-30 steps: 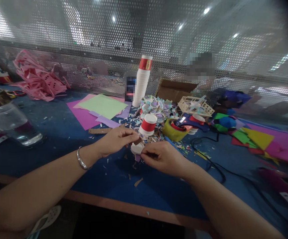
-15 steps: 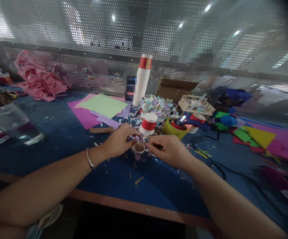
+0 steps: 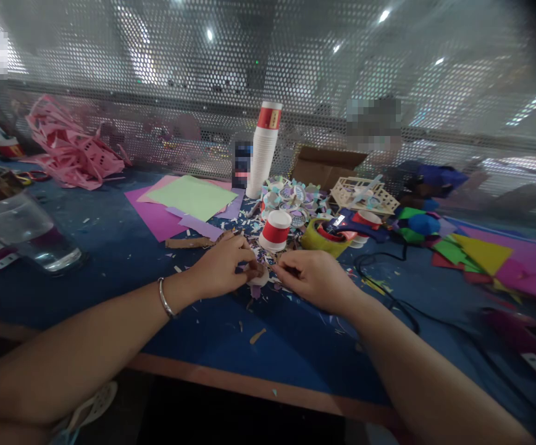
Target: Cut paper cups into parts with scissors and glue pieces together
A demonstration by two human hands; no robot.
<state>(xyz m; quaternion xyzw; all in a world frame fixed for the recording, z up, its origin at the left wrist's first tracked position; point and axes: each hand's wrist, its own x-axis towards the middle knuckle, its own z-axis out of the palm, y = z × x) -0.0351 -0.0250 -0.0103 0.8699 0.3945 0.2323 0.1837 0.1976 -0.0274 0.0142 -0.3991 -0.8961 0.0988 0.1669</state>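
Note:
Between my two hands sits a small round paper piece [image 3: 259, 279], pale at the rim, with a purple tab [image 3: 255, 292] hanging from its near side. My left hand [image 3: 226, 264] is closed, its fingertips pressed together over the middle of the piece and covering most of it. At the right edge of the piece, my right hand [image 3: 312, 276] is pinched closed; whatever lies between its fingertips is hidden. Just behind them an upside-down red and white paper cup [image 3: 275, 231] stands on the table among paper scraps.
Behind stand a tall stack of paper cups [image 3: 262, 157] and a heap of decorated paper discs [image 3: 291, 198]. To the right are a yellow tape roll [image 3: 318, 238] and a black cable [image 3: 402, 303]. Coloured paper sheets [image 3: 189, 194] and a clear water cup [image 3: 31, 228] lie left.
My left fingertips have moved from the rim of the round piece onto its brown middle, which they now cover. My right hand has stayed nearly still.

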